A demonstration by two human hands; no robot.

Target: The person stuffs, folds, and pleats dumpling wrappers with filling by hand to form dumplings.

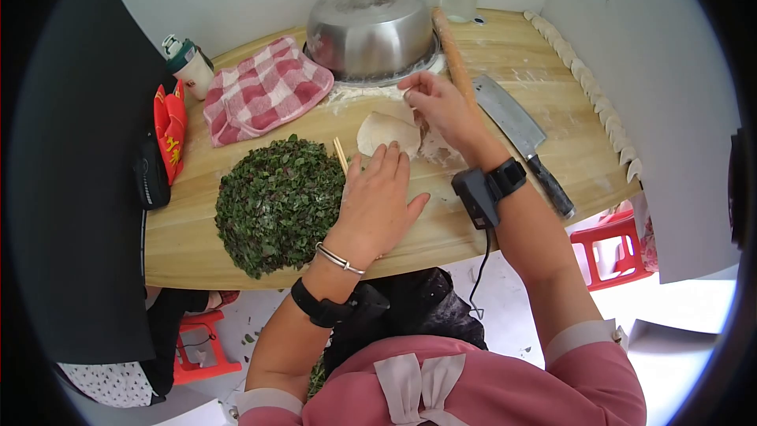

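Wooden table (260,264) against white walls, floured. Left hand (377,203) lies flat, fingers spread, palm down on the board beside a mound of chopped greens (276,203), holding nothing. Right hand (438,106) pinches the far edge of a round dough wrapper (386,134), lifting it just beyond the left fingertips. Upturned steel bowl (371,29), checked cloth (264,88), cleaver (520,138), rolling pin (451,47), dumpling row (587,83) around.

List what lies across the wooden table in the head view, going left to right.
Red packet → checked cloth → chopped greens → left hand → right hand → cleaver → row of dumplings along the table's right edge.
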